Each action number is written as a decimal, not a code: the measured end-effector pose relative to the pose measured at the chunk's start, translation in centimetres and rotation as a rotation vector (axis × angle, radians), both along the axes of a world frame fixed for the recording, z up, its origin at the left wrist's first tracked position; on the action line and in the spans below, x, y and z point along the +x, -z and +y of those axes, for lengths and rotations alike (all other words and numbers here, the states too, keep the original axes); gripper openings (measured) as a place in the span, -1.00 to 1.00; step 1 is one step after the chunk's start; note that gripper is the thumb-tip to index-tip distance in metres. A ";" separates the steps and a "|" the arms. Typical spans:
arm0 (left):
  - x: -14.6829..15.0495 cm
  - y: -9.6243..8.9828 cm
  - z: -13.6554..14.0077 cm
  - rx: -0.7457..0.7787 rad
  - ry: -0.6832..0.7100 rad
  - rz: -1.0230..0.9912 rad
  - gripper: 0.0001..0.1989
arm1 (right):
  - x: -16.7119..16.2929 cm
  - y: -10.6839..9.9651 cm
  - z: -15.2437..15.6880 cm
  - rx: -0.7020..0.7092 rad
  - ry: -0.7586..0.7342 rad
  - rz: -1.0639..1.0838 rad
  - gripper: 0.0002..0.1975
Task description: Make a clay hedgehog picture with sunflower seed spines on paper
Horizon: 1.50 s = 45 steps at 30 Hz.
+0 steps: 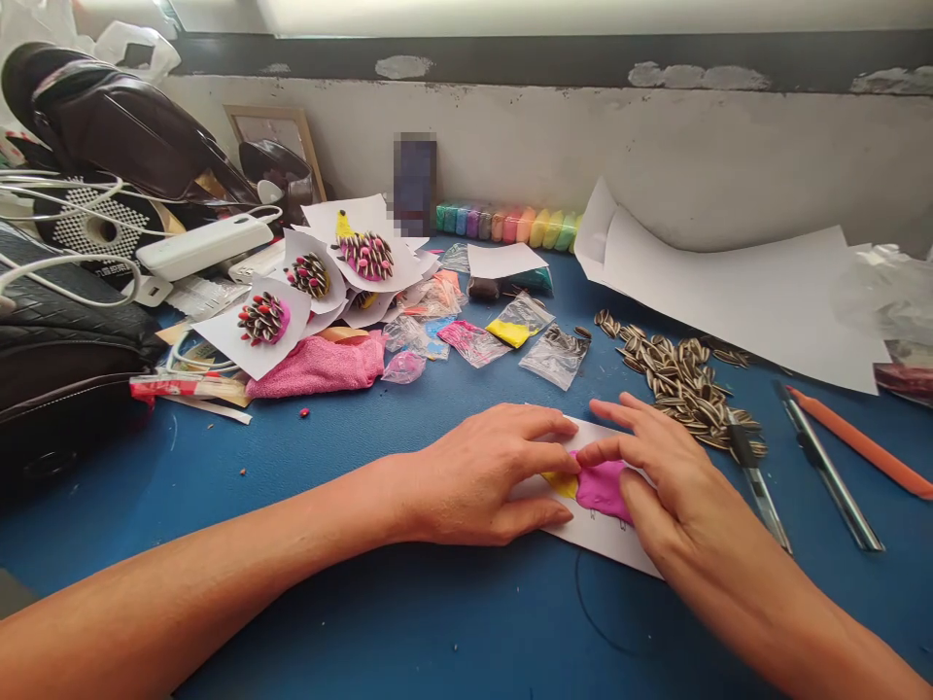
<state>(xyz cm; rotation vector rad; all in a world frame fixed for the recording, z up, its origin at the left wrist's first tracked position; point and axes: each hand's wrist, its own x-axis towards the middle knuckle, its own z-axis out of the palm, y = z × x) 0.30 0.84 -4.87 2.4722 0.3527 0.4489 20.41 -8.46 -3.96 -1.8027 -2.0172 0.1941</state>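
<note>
A white paper card lies on the blue table before me, bearing a flattened patch of magenta modelling clay beside a smaller yellow clay patch. Small drawn legs show under the magenta clay. My left hand rests on the card's left part, fingers stretched over the yellow clay and thumb on the paper. My right hand touches the magenta clay with its index fingertip and thumb, its other fingers spread. Neither hand is closed round anything. The palms hide parts of the card.
Sunflower seeds are heaped behind my right hand, near a craft knife, a pen and an orange marker. Clay bags, seed-covered clay figures on paper, a pink cloth and a black bag lie farther off.
</note>
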 end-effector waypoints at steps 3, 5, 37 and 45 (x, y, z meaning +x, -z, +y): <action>0.0 -0.2 0.1 -0.008 0.002 0.012 -0.70 | 0.0 0.2 -0.1 -0.039 0.009 0.009 -0.64; 0.0 -0.3 0.2 -0.024 -0.004 -0.003 -0.72 | 0.0 0.3 -0.1 -0.050 0.017 0.010 -0.63; -1.0 1.0 1.4 -0.037 0.015 -0.070 -0.43 | 0.8 0.4 0.0 0.222 -0.238 -0.218 -0.70; -0.9 1.1 1.5 -0.047 0.024 -0.081 -0.44 | 1.0 -0.3 0.2 0.264 -0.270 -0.275 -0.72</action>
